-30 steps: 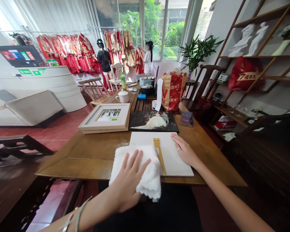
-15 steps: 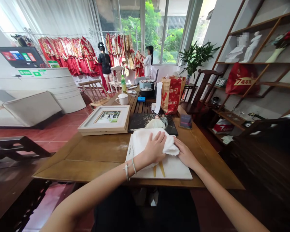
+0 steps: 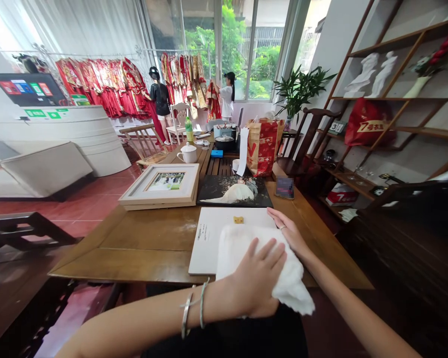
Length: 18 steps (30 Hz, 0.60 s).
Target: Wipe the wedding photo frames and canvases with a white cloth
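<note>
1 cloth (image 3: 236, 245), long axis twd near R

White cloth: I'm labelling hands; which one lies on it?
The left hand, wearing bracelets; the right hand is at the edge of the white board.

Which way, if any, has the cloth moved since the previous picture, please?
Yes: the cloth came nearer, away from the black photo, and overhangs the table.
</note>
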Each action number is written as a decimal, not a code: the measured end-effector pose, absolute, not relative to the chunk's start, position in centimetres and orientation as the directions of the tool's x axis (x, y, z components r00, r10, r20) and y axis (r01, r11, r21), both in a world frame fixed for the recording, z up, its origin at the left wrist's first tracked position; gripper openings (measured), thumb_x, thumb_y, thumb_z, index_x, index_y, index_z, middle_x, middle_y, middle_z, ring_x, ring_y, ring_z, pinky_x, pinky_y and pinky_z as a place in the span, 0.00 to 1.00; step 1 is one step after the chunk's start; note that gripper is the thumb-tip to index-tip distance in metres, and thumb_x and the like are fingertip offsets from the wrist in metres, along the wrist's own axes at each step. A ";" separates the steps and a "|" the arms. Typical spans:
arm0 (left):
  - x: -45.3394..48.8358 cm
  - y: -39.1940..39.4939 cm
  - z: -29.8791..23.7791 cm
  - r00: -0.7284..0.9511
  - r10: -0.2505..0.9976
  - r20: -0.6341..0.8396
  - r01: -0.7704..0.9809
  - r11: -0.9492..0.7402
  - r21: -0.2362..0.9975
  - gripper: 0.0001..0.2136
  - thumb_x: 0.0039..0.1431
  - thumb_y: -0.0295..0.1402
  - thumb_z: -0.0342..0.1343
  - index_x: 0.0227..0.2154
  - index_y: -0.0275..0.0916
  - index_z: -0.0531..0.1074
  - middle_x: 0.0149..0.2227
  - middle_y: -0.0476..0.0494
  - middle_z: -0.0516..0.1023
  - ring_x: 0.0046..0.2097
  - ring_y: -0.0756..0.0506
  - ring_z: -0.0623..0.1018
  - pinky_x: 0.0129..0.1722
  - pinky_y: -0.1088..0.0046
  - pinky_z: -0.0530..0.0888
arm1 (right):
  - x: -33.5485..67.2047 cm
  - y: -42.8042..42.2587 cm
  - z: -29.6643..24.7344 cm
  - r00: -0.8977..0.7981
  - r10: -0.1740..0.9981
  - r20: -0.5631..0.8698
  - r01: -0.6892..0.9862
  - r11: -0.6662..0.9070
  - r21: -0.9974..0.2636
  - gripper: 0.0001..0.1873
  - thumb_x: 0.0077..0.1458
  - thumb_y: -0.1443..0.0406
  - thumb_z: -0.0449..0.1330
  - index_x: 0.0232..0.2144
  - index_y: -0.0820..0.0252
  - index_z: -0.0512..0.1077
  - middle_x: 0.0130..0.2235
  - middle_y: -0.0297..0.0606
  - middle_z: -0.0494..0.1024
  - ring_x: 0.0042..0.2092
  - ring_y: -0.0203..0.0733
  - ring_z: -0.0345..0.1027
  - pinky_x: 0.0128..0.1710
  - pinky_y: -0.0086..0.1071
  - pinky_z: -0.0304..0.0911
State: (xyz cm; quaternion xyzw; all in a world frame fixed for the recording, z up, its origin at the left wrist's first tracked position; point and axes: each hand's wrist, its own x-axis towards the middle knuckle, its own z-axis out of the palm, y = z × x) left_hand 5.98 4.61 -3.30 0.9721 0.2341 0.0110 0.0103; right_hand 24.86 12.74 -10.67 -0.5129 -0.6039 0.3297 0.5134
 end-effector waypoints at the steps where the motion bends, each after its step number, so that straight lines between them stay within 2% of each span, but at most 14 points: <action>1: 5.8 4.2 -3.3 0.890 0.455 0.017 0.454 -0.890 0.029 0.34 0.55 0.42 0.46 0.61 0.27 0.46 0.64 0.34 0.45 0.64 0.36 0.44 0.60 0.54 0.46 | 24.8 12.7 -10.6 0.055 0.957 0.285 0.281 0.259 -0.924 0.21 0.57 0.57 0.50 0.50 0.55 0.68 0.54 0.42 0.70 0.57 0.46 0.62 0.58 0.45 0.54; 5: 6.2 6.5 -3.7 0.830 0.557 0.015 0.557 -0.830 0.015 0.34 0.54 0.41 0.47 0.61 0.27 0.47 0.64 0.34 0.46 0.64 0.37 0.44 0.60 0.55 0.48 | 24.9 12.9 -11.1 0.067 0.954 0.291 0.288 0.261 -0.921 0.21 0.55 0.55 0.51 0.48 0.54 0.70 0.54 0.41 0.71 0.56 0.47 0.63 0.58 0.46 0.53; 10: 7.4 11.5 -4.1 0.741 0.671 0.022 0.671 -0.741 -0.011 0.34 0.53 0.37 0.47 0.60 0.26 0.47 0.64 0.31 0.46 0.64 0.35 0.45 0.58 0.51 0.50 | 25.2 13.2 -11.7 0.059 0.950 0.308 0.284 0.280 -0.917 0.22 0.51 0.55 0.54 0.48 0.54 0.70 0.54 0.42 0.71 0.56 0.51 0.63 0.56 0.47 0.56; 14: 7.5 9.5 -3.9 0.771 0.636 0.007 0.636 -0.771 -0.033 0.34 0.53 0.38 0.48 0.60 0.24 0.49 0.64 0.30 0.46 0.63 0.33 0.45 0.58 0.48 0.49 | 25.0 12.9 -11.2 0.035 0.956 0.290 0.308 0.266 -0.914 0.22 0.54 0.56 0.52 0.50 0.52 0.69 0.55 0.40 0.69 0.56 0.49 0.62 0.57 0.46 0.55; 18: 6.5 3.6 -3.8 0.854 0.520 0.011 0.519 -0.851 -0.076 0.36 0.54 0.43 0.48 0.60 0.23 0.49 0.64 0.29 0.45 0.63 0.32 0.44 0.58 0.47 0.49 | 24.6 12.4 -10.2 -0.008 0.960 0.281 0.342 0.266 -0.901 0.23 0.56 0.55 0.49 0.52 0.54 0.67 0.57 0.40 0.67 0.59 0.46 0.58 0.60 0.44 0.50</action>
